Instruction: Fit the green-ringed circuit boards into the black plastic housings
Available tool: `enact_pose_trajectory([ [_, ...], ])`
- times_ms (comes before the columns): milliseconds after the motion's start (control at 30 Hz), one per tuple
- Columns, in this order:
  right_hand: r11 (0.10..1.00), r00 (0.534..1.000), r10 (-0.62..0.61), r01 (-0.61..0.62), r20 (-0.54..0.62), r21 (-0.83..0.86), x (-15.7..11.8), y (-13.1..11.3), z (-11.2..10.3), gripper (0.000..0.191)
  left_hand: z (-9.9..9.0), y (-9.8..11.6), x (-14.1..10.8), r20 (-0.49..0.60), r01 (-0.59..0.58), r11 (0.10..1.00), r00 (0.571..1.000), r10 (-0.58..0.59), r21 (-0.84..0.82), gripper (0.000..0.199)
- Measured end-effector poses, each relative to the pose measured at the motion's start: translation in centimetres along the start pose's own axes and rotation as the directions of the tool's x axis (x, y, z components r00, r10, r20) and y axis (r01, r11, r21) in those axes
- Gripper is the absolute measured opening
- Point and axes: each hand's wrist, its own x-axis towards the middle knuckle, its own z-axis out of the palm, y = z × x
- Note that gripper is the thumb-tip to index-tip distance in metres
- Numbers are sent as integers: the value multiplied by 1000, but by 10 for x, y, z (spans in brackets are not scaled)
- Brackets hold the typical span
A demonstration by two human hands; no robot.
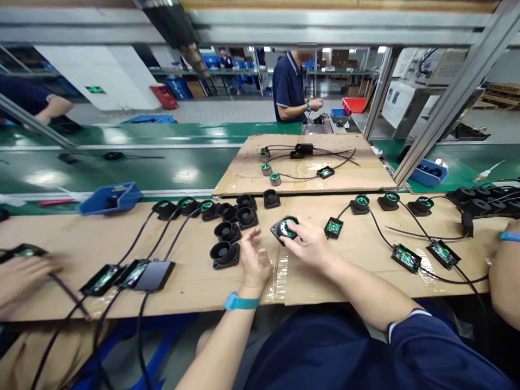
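Observation:
My right hand (312,245) grips a black round housing with a square flange (278,229), its thumb and fingers on the green circuit board inside. The housing is tilted just above the cardboard. My left hand (255,265) is palm up beside it, fingers loosely apart and holding nothing; a teal band circles the wrist. Left of that hand is a group of black round housings (223,252) with open tops. To the right of my right hand, a small black box with a circuit board (333,227) is wired to a round housing with a green board (359,203).
Cardboard (195,292) covers the bench. Wired boxes (101,279) lie left, near a co-worker's hand (26,276); more boxes (406,258) lie right, near another person's arm (506,271). A raised cardboard sheet (239,162) bears wired parts. A blue bin (109,199) stands back left. A metal post (447,103) rises right.

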Motion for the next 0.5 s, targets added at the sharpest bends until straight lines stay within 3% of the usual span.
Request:
enact_pose_trajectory([
  [100,998,978,1,13,208,-66,-2,0,2,28,0,1,0,16,-1,1000,1000,1,11,79],
  [133,998,976,2,13,220,-68,-2,0,2,28,0,1,0,23,8,1000,1000,-9,19,79],
  [267,997,997,26,-21,70,-68,0,2,4,37,-1,0,0,31,9,999,999,-10,47,79],
  [400,986,963,75,-33,259,-164,4,3,9,31,-2,-3,-1,99,-18,996,995,10,86,78],
  [500,996,962,21,3,272,-86,5,8,4,46,-2,-3,0,156,-19,994,988,2,106,71],
])
